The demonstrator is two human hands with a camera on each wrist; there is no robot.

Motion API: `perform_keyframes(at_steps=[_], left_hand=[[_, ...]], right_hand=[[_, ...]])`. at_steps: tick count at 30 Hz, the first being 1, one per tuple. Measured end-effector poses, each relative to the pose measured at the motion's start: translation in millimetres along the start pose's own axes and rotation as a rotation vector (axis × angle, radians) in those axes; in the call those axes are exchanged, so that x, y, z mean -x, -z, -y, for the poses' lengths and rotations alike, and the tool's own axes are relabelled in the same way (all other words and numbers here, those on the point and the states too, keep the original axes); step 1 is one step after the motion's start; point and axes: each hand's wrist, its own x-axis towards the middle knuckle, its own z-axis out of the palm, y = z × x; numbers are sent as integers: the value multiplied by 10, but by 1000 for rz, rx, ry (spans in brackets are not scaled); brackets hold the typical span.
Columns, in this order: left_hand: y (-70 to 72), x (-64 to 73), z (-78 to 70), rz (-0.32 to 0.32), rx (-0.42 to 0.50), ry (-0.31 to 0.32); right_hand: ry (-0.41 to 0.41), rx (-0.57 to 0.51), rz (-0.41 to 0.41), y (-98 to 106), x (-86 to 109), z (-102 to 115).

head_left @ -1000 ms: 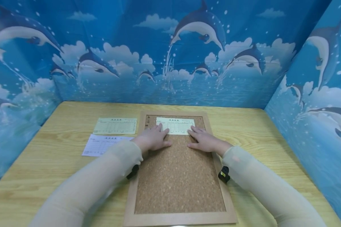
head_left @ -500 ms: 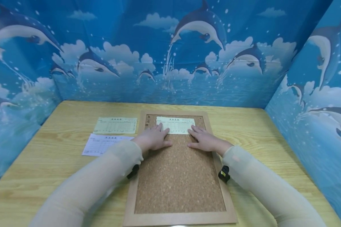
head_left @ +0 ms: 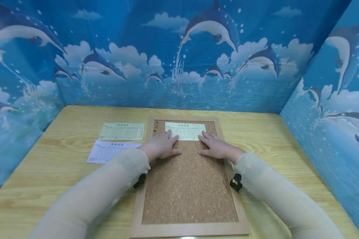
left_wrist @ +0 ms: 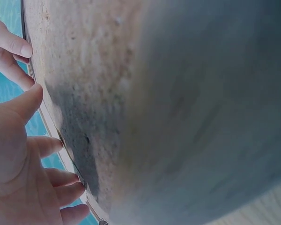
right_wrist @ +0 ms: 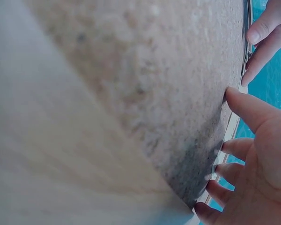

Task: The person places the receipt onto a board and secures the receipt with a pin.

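Head view shows you a pale green, rectangular paper slip [head_left: 187, 130] lying landscape and flat near the far edge of a tan, rectangular corkboard [head_left: 189, 192] with a light brown frame. The slip carries a short dark heading along its top and a fine printed grid beneath it; the characters are too small for you to read. Its long sides run roughly level with the frame's far bar.

Your left hand [head_left: 161, 145] is spread, fingers extended and grasping nothing, with fingertips on the slip's lower left part. Your right hand [head_left: 216, 146] mirrors it, also spread and grasping nothing, its fingertips at the lower right corner. Both your thumbs point inward over the cork, just below the slip and apart from each other. The wrist views show you the fingertips meeting the board at a very low angle, the nearer surface blurred.

On the yellowish wood-grain table [head_left: 266, 132], left of the board, you have a second pale green printed slip [head_left: 121, 131] and, nearer you, a white printed slip [head_left: 107, 152], partly covered by your left arm. Small dark objects [head_left: 156, 126] sit at the cork's far left corner.
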Motion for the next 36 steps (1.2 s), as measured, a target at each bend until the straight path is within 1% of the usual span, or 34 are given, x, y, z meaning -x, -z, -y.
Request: perform_keyframes(at_steps=[7,11,17,20,23,26,29,33,36], left_hand=[[3,10,28,8,-19,3],[12,27,32,24,-23,6],[26,70,4,62,-4,3],[19,78,-12,67,0,-5],[17,82,-29,81,0,1],[26,86,-43,94,4,19],[18,58,-40,114,1,25],[12,47,-47,135,-1,23],[13,73,-58,129,14,32]], right_hand=[[8,8,-13,9,-10,18],[7,12,-13,25,-10,31],[-8,34,-14,60,-15,44],[-13,56,-12,73,-25,52],[-16,69,-12,87,-41,65],[-9,63,-52,106,-70,89],[30,54,-125,116,-124,109],[62,-24,-202,119,-226,148],[57,-129,-223,122,-325,184]])
